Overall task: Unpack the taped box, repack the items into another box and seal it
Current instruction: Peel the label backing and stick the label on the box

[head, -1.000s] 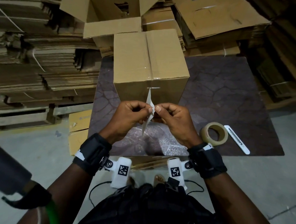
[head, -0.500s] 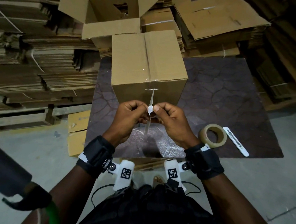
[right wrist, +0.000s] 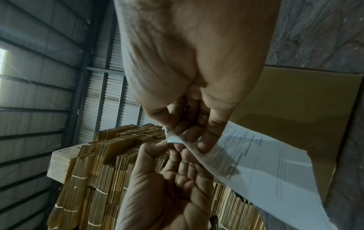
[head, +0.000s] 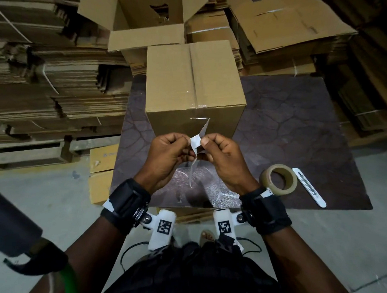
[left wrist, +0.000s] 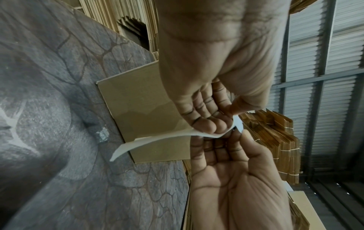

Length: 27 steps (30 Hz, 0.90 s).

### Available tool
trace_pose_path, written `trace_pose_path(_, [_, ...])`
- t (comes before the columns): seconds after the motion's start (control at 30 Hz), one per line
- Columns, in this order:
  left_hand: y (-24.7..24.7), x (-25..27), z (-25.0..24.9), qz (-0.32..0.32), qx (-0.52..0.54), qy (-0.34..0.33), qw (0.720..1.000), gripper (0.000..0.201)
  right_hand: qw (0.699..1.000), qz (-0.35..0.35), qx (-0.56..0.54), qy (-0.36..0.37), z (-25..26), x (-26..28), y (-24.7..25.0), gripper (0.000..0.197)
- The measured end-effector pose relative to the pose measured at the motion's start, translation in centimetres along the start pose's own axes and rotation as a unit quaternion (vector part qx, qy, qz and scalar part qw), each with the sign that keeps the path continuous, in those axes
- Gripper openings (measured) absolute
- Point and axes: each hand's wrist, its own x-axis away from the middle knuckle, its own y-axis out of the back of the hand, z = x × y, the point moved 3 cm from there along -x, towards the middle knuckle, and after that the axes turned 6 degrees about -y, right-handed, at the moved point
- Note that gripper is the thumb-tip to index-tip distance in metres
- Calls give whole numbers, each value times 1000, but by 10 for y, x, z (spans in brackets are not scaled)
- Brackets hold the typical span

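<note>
You stood in a dim store of flattened cardboard stacks (head: pixel 46 78), at a dark table (head: pixel 301 129) with a cracked pattern. Both your hands were up in front of you, thumbs and fingertips pinching one small printed white sheet (head: pixel 196 143): your left hand (head: pixel 166 158) held its near edge, your right hand (head: pixel 224 160) pinched it just beside, and the two grips were almost touching. From the right wrist the sheet (right wrist: pixel 256 168) showed lines of print and hung down past your fingers; from the left wrist it (left wrist: pixel 157 140) curled away towards the table. A clear plastic film (head: pixel 192 175) seemed to trail below the hands, though I could not tell whether you held it too. The taped box (head: pixel 195 88) stood just beyond your knuckles, apart from them, upright, its flaps closed and clear tape running down the middle seam and over the front edge. By my judgement the task was barely begun: the seal looked uncut, nothing was unpacked, and you seemed to be dealing with a paper from the outside of the box. Behind it an open box (head: pixel 148 14) waited with flaps spread, probably for the repacking. The tape roll (head: pixel 278 178) and cutter (head: pixel 309 187) lay to your right, near your wrist, both untouched.
</note>
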Motion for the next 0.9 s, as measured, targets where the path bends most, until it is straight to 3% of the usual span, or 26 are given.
trace_pose_path(0.37, [2,-2,-3,22,24,15,999,16,998,7,29,50,8,0,-2,20])
trace_pose_path(0.53, [1,-6,-4,61,25,55,996,17,980,-51,169,89,12,-4,6,46])
trace_pose_path(0.77, [2,-7,-9,94,9,36,995,18,964,-73,234,101,18,-11,13,10])
trace_pose_path(0.9, [6,-6,-10,91,24,36,995,19,982,-55,169,64,22,-12,19,10])
